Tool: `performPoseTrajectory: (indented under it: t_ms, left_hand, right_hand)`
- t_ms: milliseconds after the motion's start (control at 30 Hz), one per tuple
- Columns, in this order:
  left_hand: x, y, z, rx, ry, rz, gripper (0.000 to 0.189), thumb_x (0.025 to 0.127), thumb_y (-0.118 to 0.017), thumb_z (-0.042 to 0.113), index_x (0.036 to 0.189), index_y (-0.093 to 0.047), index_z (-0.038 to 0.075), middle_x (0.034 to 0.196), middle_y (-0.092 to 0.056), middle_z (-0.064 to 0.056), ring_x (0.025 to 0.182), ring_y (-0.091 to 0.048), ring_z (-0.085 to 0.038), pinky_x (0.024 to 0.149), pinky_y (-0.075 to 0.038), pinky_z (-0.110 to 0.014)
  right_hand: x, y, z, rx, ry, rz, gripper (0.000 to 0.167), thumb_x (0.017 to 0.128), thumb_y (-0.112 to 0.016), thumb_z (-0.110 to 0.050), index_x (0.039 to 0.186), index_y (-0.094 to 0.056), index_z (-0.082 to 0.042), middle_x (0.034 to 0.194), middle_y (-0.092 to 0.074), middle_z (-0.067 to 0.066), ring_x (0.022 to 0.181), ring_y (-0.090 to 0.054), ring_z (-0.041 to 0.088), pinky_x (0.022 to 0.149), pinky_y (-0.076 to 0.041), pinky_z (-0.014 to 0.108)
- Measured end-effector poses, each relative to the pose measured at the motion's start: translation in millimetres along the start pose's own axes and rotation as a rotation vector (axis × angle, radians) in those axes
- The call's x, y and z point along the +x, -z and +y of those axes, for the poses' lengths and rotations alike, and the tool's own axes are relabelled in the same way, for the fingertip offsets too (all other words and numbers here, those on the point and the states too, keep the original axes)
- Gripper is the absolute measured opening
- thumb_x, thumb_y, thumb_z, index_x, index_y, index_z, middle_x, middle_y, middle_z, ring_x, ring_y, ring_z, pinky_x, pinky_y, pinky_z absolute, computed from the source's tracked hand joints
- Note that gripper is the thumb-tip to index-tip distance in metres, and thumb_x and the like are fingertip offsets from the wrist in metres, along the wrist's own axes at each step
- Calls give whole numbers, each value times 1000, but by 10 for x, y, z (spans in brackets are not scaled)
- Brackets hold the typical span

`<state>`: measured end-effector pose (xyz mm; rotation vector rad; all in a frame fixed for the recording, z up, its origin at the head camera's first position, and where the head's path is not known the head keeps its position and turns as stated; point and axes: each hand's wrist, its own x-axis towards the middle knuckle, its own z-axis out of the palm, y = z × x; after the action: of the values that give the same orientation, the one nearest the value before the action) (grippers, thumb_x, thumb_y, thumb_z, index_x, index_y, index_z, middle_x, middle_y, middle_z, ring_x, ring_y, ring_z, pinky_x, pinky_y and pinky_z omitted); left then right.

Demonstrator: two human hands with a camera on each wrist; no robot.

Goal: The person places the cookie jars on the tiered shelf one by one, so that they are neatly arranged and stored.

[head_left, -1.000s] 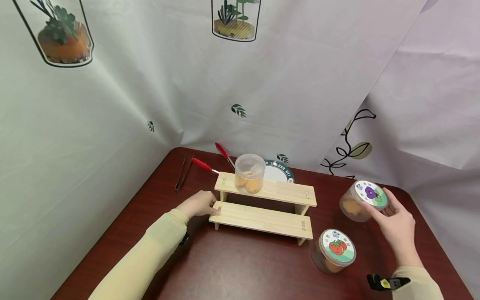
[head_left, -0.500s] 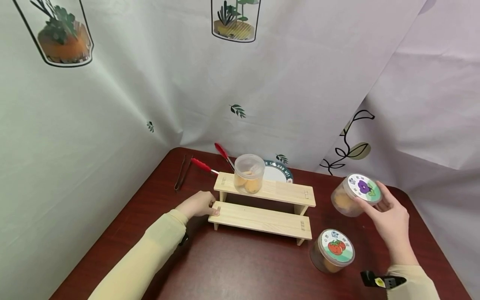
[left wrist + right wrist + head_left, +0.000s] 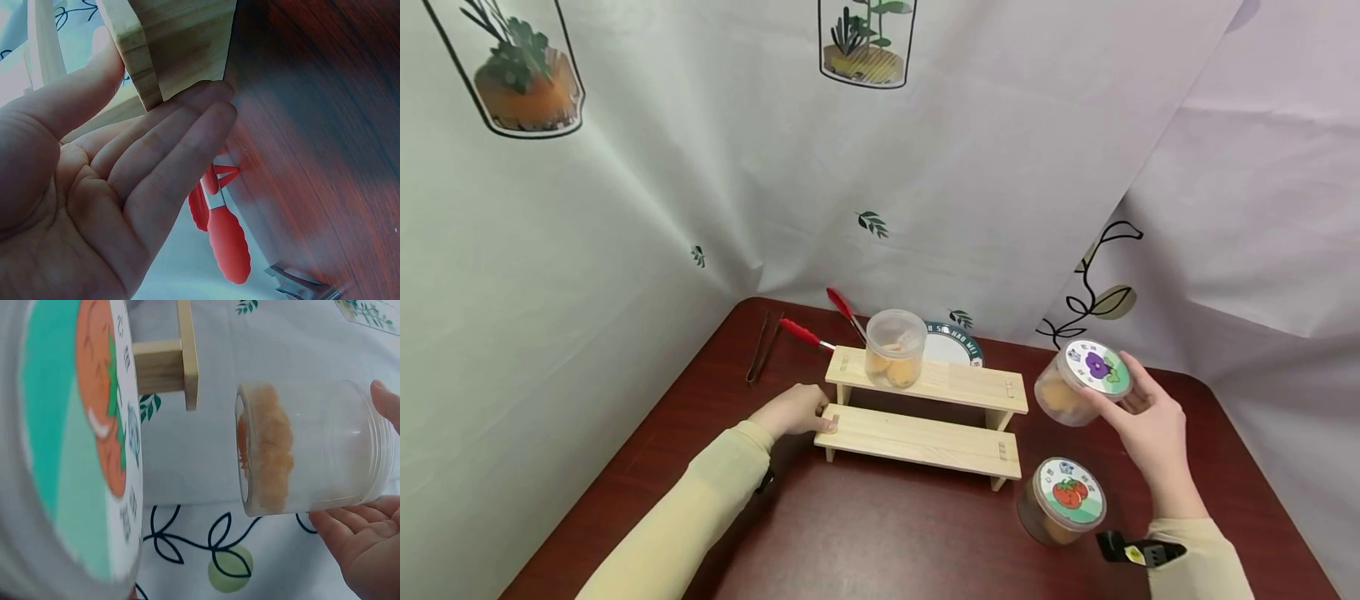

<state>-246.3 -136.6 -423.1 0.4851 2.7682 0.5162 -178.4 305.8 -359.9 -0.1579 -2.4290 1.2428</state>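
Note:
My right hand (image 3: 1150, 425) grips a clear plastic jar (image 3: 1063, 392) by its lid end. The lid (image 3: 1097, 367) bears a purple flower picture, and orange-yellow pieces lie at the jar's bottom. In the right wrist view this jar (image 3: 319, 450) is off the table, thumb and fingers on opposite sides. My left hand (image 3: 792, 410) holds the left end of the two-step wooden shelf (image 3: 917, 436), thumb over the lower board. The left wrist view shows its fingers (image 3: 169, 150) reaching under that end. A lidless clear jar (image 3: 897, 346) with similar pieces stands on the upper step.
A jar with a tomato lid (image 3: 1070, 496) stands on the dark red table (image 3: 850, 533), right of the shelf. Behind the shelf lie red-handled tongs (image 3: 801, 332) and a plate (image 3: 951, 343) with a green rim. Metal tongs (image 3: 760, 354) lie at the left. Hanging cloth (image 3: 775, 167) encloses the back.
My right hand has lifted the flower-lid jar and carried it left, nearer the shelf. The left hand stays at the shelf's end.

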Motion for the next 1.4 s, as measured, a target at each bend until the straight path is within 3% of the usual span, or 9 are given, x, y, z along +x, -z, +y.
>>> performPoseTrajectory:
  t_ms: [267,467,567,733,867,1133,1300,1400]
  left_hand:
    - [-2,13,2,9,2,4,29,80,-76,24,64,-57,10,55,-35,3,54,-33,-11,52,-26,-25]
    - [1,9,2,15,-4,10,32,79,-77,25,62,-54,10,55,-34,3,54,-32,-11,52,-25,-25]
    - [4,8,7,11,2,9,31,79,-77,25,63,-55,10,55,-34,3,54,-33,-11,52,-25,-25]
    - [3,11,13,8,3,16,31,79,-77,24,63,-55,10,56,-34,3,54,-33,-11,52,-25,-25]
    - [2,15,22,9,6,13,32,79,-77,24,62,-54,10,55,-34,3,54,-32,-11,52,-25,-25]
    - [7,30,46,2,2,1,35,80,-77,24,60,-51,10,55,-33,3,53,-31,-11,51,-24,-25]
    - [10,17,33,12,-2,6,36,80,-77,25,60,-49,11,55,-32,4,53,-31,-11,51,-24,-25]
    - [8,-2,24,8,5,7,35,80,-76,25,60,-50,11,55,-34,3,53,-32,-11,51,-24,-25]
  right_hand:
    - [17,-138,-95,-6,21,-32,75,80,-77,-29,144,-40,-16,136,-50,20,103,-51,-11,75,-41,3]
    - [26,-244,-152,-6,45,-68,76,80,-76,-30,145,-39,-14,136,-51,18,114,-55,8,76,-41,4]
    - [35,-296,-164,3,50,-83,76,81,-76,-30,145,-39,-14,136,-51,17,115,-56,11,76,-41,4]
    - [43,-370,-183,31,70,-103,75,80,-77,-28,144,-40,-15,133,-54,16,106,-53,-5,77,-41,4]
    - [44,-426,-213,45,100,-111,75,80,-78,-26,144,-41,-15,133,-54,15,105,-52,-8,78,-41,5]
    - [57,-539,-284,43,120,-139,77,80,-77,-29,145,-39,-13,135,-52,13,120,-54,30,81,-40,6]
    - [62,-629,-310,56,127,-162,77,80,-77,-31,144,-39,-12,135,-53,14,120,-54,31,84,-41,8]
    - [62,-684,-321,65,131,-175,77,79,-77,-30,144,-40,-12,135,-52,14,120,-54,31,88,-44,16]
